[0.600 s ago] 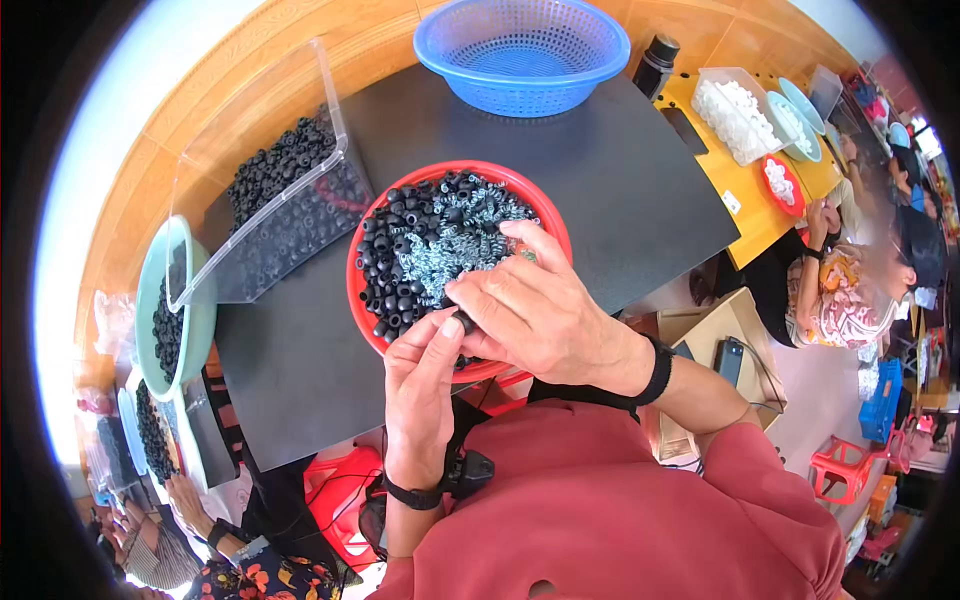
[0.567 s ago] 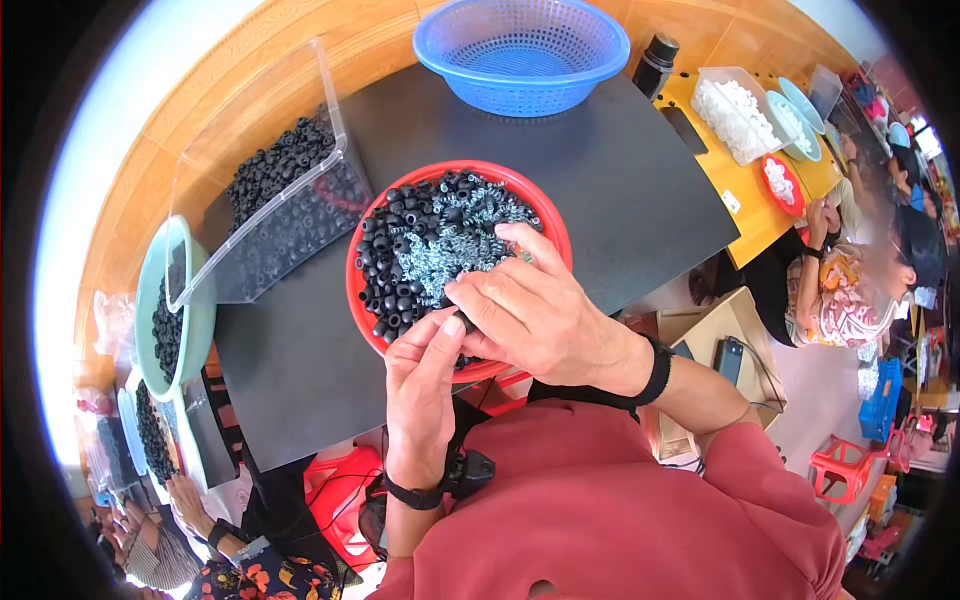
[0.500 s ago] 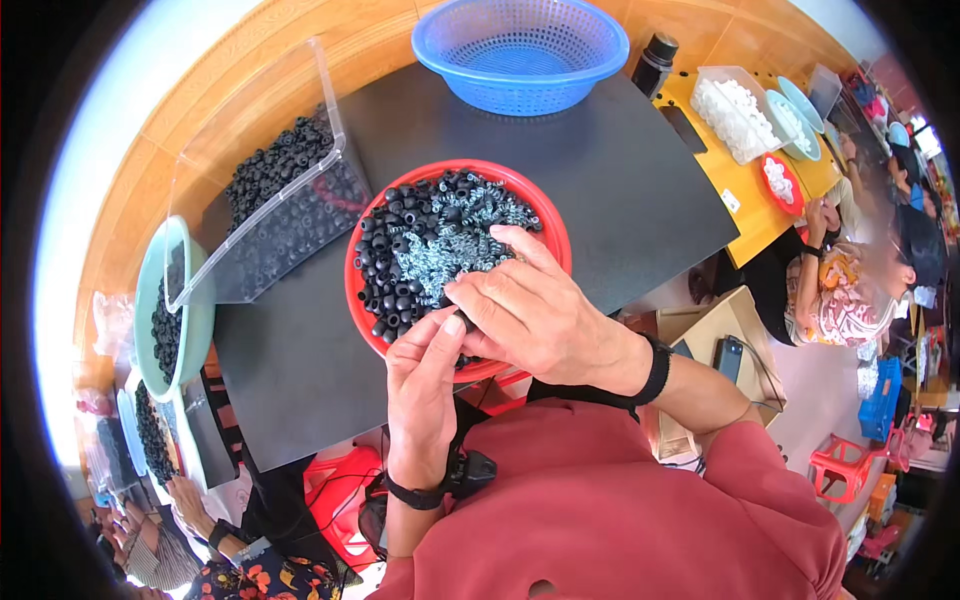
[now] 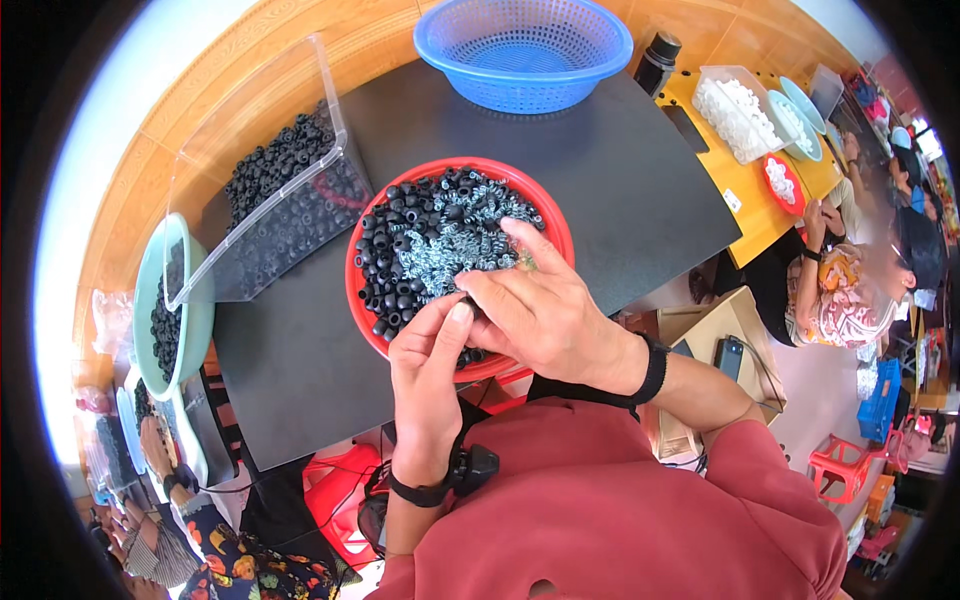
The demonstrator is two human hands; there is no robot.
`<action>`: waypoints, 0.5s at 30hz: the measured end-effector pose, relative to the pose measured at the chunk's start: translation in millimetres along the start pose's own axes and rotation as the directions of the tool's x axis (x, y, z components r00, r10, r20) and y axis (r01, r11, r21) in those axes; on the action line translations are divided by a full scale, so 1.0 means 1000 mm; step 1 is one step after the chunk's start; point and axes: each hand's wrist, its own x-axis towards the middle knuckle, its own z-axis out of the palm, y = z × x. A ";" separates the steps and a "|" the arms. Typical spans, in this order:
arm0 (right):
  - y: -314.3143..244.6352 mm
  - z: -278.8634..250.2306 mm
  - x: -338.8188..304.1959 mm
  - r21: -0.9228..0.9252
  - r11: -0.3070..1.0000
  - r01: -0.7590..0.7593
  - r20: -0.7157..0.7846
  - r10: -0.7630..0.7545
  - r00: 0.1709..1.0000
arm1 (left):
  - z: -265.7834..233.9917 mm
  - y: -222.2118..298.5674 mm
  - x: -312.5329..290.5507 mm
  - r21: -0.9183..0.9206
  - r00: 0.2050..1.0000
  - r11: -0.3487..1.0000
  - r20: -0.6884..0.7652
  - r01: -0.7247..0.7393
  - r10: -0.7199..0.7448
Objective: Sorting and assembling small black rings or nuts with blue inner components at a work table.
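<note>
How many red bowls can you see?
2. The big bowl is at the black table, partly under the left hand and right hand. The small bowl, holding white pieces, is at the yellow table, right side. More could be hidden in the cluttered background.

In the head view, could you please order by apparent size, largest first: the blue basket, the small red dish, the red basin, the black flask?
1. Red basin
2. Blue basket, though it stands farther away
3. Black flask and small red dish: too alike to rank
</note>
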 end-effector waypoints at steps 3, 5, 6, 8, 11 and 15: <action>0.004 -0.005 0.005 -0.056 0.998 0.006 0.062 -0.002 0.998 | 0.016 0.002 0.001 0.600 0.916 0.759 -0.102 -0.254 0.388; 0.004 -0.008 0.006 -0.135 0.990 0.024 0.122 -0.008 0.993 | 0.017 0.008 0.004 0.860 0.819 0.412 0.011 -0.301 0.574; 0.005 -0.008 0.007 -0.134 0.991 0.025 0.122 -0.008 0.992 | 0.016 0.008 0.005 0.861 0.819 0.411 0.010 -0.299 0.574; 0.005 -0.008 0.010 -0.274 0.952 0.137 0.207 -0.081 0.975 | 0.014 0.007 0.009 0.926 0.789 0.244 0.085 -0.289 0.609; 0.001 -0.014 0.013 -0.301 0.936 0.183 0.364 -0.065 0.929 | 0.020 0.010 0.008 0.969 0.767 0.058 0.153 -0.241 0.623; 0.002 -0.019 0.016 -0.328 0.915 0.235 0.375 -0.102 0.921 | 0.017 0.005 0.005 0.961 0.756 0.084 0.151 -0.263 0.636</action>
